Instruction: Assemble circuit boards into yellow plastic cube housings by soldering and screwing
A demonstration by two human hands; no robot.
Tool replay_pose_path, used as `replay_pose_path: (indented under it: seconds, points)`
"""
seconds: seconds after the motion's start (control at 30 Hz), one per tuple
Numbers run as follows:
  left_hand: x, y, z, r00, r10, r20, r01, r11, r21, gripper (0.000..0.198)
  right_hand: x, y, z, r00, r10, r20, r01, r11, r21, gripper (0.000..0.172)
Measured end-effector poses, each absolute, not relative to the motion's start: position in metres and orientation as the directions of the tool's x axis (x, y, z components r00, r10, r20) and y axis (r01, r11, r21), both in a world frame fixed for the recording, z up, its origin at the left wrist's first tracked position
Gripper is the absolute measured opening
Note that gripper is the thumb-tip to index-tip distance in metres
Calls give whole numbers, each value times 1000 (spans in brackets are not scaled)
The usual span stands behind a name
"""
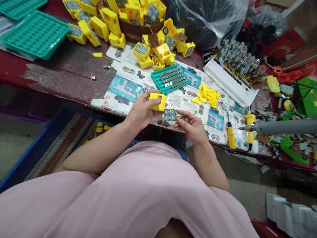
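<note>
Head view, left to right: two green trays point(34, 34) lie at the far end of the dark red worktop point(70, 72), with a blue basket point(15, 168) below its front edge. Next, yellow cases point(111, 21) are heaped at the back, and a coin cell point(93, 78) with thin wires lies nearer the front.

At the front edge, the left hand point(141, 112) has its grip clamped on a yellow case point(162, 104), its opening partly covered by the thumb. Just below and right of that case is a grey module point(169, 115), held at its right end; the right hand point(192, 127) has its thumb and finger together there. Whether case and module touch, I cannot tell.

Behind the hands, a small green tray point(156, 78) carries rows of round cells. Further right come a loose pile of yellow tabs point(208, 96) and a long white rack point(225, 81) with wired parts along it. Past these, a yellow-handled screwdriver point(231, 135) lies near the tip of a grey tool point(284, 126) that reaches in from the right.
</note>
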State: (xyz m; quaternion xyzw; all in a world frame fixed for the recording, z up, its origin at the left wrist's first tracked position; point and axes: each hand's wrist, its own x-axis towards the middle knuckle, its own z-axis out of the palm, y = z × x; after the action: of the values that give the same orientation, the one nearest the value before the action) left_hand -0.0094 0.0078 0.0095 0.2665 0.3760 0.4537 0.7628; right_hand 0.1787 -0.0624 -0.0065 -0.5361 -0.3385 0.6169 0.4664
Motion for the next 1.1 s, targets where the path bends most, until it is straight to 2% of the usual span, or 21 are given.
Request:
replay_pose_path:
  seconds: [0.1, 0.3, 0.67, 0.93, 1.1]
  points:
    - [-9, 7, 12, 311, 863, -397, -510, 505, 697, 39, 179, -63, -6, -3, 934, -356, -235, -347, -908, 53]
    - [-8, 7, 12, 304, 851, -428, -498, 525, 690, 35, 179, -63, -6, -31, 927, -374, -275, -368, -888, 46]
    - [-9, 5, 12, 332, 843, -422, -505, 537, 675, 36, 175, -64, 0, -18, 917, -398, -228, -392, -891, 53]
    - [-8, -2, 20, 442, 814, -378, -432, 562, 706, 50, 166, -58, 1, -6, 895, -445, -167, -440, -882, 57]
    - [-8, -2, 16, 437, 829, -351, -449, 538, 713, 53, 166, -58, 0, -53, 907, -417, -167, -420, -892, 49]
